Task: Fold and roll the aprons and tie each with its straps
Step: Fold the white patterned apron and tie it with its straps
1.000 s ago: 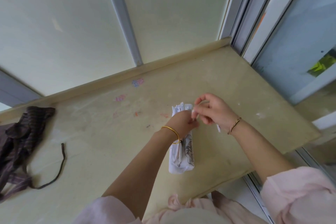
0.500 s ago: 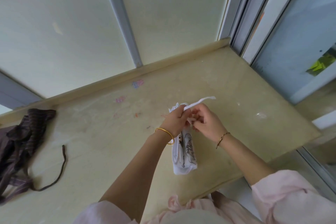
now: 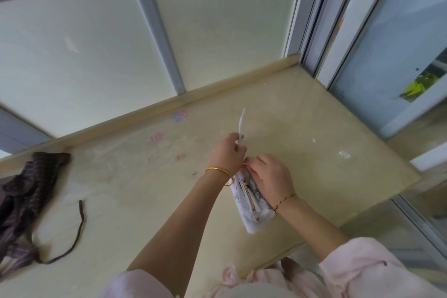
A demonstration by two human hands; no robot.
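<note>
Left hand (image 3: 227,156) is pinching the white strap (image 3: 241,126) and pulling its end up and away, right hand (image 3: 268,174) is closed down on the rolled white apron (image 3: 251,210), pinning it to the surface (image 3: 145,201) near the front edge. From head cam I'd say keep that strap taut and cinch it close so the roll can't loosen. Striped apron (image 3: 21,201) lies crumpled far left, not done yet

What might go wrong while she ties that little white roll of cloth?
The left hand pinches only the thin white strap near its end, so it could slip free before a knot forms. The right hand alone presses the rolled white printed apron; easing off may let it unroll. The roll also lies near the beige table's front edge and might be nudged off.
</note>
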